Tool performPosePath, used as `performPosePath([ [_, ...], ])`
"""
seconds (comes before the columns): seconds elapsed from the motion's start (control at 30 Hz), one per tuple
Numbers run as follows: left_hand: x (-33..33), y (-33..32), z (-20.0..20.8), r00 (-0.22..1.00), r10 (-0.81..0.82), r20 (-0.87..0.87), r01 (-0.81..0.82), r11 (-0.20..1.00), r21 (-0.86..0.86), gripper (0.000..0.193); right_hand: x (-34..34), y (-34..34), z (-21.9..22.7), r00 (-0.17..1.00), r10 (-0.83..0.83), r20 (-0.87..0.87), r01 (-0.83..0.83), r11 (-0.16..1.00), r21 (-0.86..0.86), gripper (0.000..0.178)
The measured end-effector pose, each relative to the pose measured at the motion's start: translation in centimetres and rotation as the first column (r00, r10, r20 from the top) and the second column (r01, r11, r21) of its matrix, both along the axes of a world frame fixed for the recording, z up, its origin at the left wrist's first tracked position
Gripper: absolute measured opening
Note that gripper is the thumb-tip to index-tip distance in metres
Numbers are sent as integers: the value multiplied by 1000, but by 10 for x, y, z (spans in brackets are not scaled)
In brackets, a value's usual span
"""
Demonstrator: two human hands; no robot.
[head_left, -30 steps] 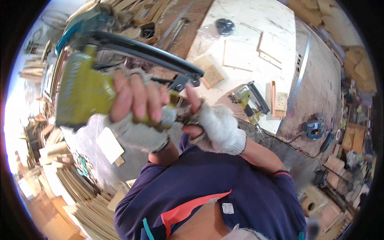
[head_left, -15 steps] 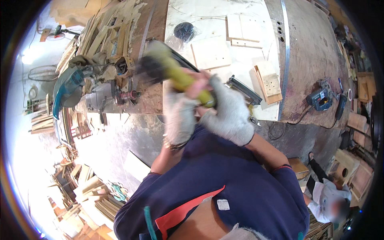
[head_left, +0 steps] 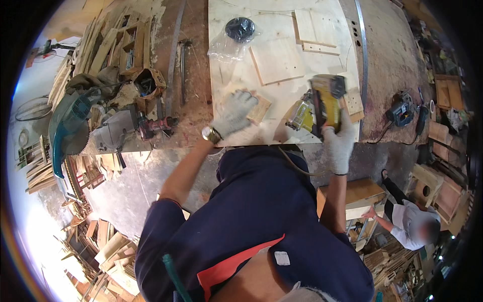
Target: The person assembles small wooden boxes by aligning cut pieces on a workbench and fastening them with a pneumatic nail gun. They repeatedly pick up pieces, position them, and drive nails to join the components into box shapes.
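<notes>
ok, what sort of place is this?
Most likely a woodworking shop: a yellow-green nail gun in the right hand, a teal circular-blade saw at left, and loose wood pieces piled at lower left.

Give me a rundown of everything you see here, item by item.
Workbench: one, brown, across the top
Sheet: one, whitish, mid-bench
Square panel: one, pale wood, on the sheet
Round bundle: one, black, in clear plastic, far left of the sheet
Small wooden piece: one, tan, by the left hand
Held nail gun: one, yellow and black, right hand
Second nail gun: one, yellow, on the sheet
Jigsaw: one, dark blue, bench right
Circular saw: one, teal, far left
Scrap wood: too many to count, tan, lower left
Co-worker: one, light top, lower right
Hands: two, whitish gloves, left and right over the sheet's near part
</notes>
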State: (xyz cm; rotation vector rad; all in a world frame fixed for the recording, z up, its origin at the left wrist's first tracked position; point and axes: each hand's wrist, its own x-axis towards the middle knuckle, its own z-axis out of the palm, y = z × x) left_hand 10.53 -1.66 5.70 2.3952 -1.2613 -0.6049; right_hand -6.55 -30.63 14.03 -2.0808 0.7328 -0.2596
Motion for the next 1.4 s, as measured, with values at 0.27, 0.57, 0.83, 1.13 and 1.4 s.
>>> performPosePath([
  [0.27,34,25,-91,978,-140,154,153,986,-72,94,-24,-36,42,986,70,150,-49,990,-134,53],
  [0.57,-32,30,-107,660,698,278,-640,716,-277,68,28,49,-11,910,412,-53,-404,907,123,59],
  [0.83,18,8,-128,494,817,297,-724,575,-381,50,103,85,-70,733,628,-262,-676,716,-173,55],
  [1.13,30,-5,-162,533,730,427,-695,666,-272,64,140,99,-78,692,547,-471,-613,790,17,49],
  [1.4,31,-5,-162,519,757,398,-684,647,-338,64,135,108,-115,761,505,-408,-593,796,-120,50],
])
